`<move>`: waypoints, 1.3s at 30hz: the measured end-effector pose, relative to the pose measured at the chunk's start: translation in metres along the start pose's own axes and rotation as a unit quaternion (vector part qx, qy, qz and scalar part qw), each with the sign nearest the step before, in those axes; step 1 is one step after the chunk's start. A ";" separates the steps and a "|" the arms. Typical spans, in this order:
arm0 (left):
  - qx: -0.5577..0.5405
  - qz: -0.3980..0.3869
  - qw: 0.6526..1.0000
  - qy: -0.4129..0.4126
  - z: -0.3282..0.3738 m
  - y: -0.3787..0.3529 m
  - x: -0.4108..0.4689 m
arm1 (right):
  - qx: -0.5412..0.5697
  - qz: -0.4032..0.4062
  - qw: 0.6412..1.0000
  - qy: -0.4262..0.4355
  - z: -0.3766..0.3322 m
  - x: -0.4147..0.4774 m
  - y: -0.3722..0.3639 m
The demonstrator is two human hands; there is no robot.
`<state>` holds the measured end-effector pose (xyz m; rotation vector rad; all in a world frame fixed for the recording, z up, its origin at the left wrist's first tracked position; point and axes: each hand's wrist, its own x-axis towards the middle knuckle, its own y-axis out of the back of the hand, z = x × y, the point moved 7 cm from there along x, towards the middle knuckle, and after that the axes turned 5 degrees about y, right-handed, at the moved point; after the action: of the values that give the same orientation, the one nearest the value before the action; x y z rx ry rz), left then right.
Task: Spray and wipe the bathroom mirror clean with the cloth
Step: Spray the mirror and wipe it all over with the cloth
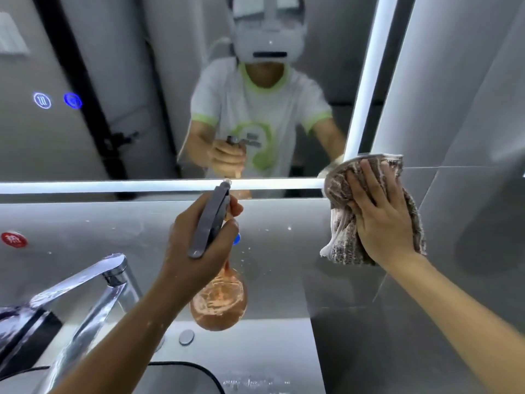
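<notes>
Right hand (380, 211) flat on cloth (341, 194)

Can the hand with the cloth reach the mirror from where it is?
Probably yes. The right hand presses the cloth against the wall at the lower corner of the mirror, with nothing between them; the spray bottle is held aside.

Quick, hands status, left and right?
Left hand: gripping the spray bottle.
Right hand: open, flat, pressing the cloth at the mirror corner.
</notes>
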<state>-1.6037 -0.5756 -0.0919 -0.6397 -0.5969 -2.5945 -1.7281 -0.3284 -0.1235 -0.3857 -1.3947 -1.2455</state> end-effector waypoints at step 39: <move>0.004 0.021 1.000 -0.010 0.091 0.060 -0.119 | 0.177 -0.152 0.971 -0.049 -0.114 -0.040 0.102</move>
<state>-1.4481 -0.5488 -0.0612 -0.6687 -0.5934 -2.5487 -1.5755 -0.3670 -0.1389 0.0154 -1.7718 -1.1981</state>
